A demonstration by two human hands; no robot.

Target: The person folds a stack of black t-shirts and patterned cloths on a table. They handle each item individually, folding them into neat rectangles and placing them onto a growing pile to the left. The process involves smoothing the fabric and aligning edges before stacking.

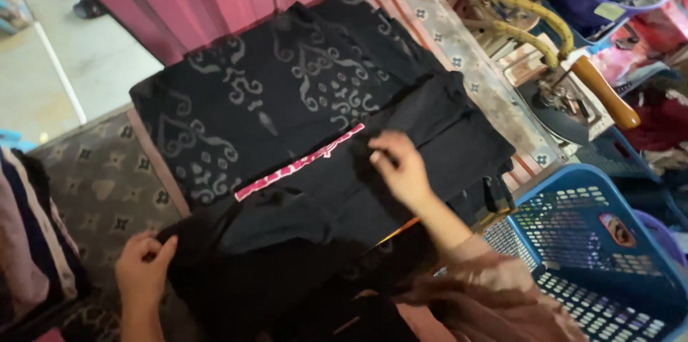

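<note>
Black garment lies across the worktop, near edge spilling toward the camera. Left hand, fingers pinched shut on the garment's near-left hem. Right hand sits mid-cloth w/ fingertips nipping a fold (thumb meets forefinger). Pink strip marks its far-left edge, just beside a patterned dark cloth. Blue basket crowds the near right; iron at far right. Bare worktop only at left.
</note>
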